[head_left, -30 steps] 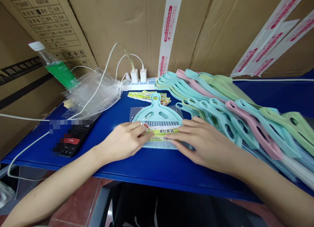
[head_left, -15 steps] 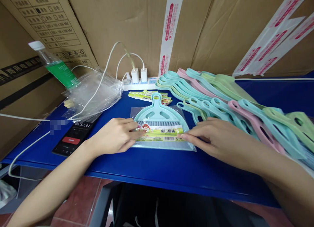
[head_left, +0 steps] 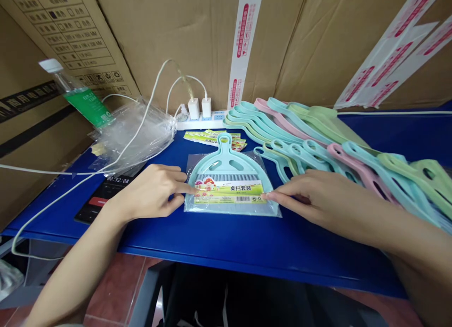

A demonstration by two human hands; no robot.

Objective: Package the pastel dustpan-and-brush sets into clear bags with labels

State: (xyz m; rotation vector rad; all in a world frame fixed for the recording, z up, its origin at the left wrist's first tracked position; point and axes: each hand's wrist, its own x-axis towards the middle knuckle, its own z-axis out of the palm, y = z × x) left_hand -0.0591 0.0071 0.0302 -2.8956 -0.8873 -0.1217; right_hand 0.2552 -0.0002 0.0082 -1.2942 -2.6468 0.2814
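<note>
A light-blue dustpan [head_left: 226, 163] and a brush with grey bristles [head_left: 226, 177] lie together in a clear plastic bag [head_left: 226, 213] in front of me. Across their lower part is a printed label card [head_left: 226, 192] with mushroom pictures. My left hand [head_left: 157, 191] has its index finger stretched to the label's left edge, thumb apart and the other fingers bent. At the label's right edge, my right hand [head_left: 303, 192] pinches the bag between thumb and index finger.
Stacked dustpans [head_left: 263, 122] and brushes [head_left: 360, 164] in blue, pink and green lie right. Several label cards [head_left: 208, 137] sit behind the bag. Leftward are clear bags [head_left: 132, 134], a bottle [head_left: 86, 103], a phone [head_left: 93, 207] and cables. A power strip [head_left: 199, 124] stands against the cardboard.
My left hand has moved left, uncovering the label's mushroom pictures and the bag's left edge. My right fingertips have slid slightly right, to the label's edge.
</note>
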